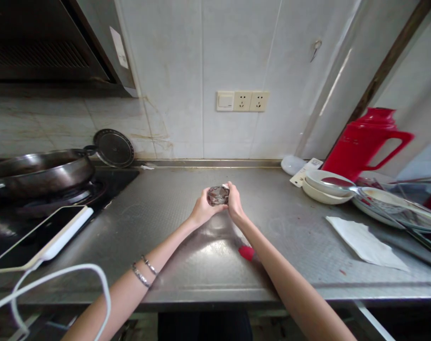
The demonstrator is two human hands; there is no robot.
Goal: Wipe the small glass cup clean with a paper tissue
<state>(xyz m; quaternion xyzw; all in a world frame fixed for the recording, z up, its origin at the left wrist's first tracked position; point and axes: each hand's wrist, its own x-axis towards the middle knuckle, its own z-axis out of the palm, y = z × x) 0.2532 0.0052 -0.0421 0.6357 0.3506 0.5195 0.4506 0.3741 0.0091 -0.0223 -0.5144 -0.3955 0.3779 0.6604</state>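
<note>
Above the middle of the counter, a small round glass (218, 196) with a clear, faceted look is held between both hands. My left hand (205, 210) wraps its left and near side, the thumb lying along the front. From the right, my right hand (235, 201) closes on the other side, fingers at the far rim. A bit of white shows at the rim by the right fingertips; I cannot tell what it is. A red object (246, 253) lies on the counter beside my right forearm, which partly hides it.
On the left, a pan (48, 176) sits on the stove, with a phone (41, 237) and white cable in front. Stacked bowls (325, 193), a red thermos (364, 142), a plate (367, 208) with utensils and a white paper sheet (366, 242) occupy the right side.
</note>
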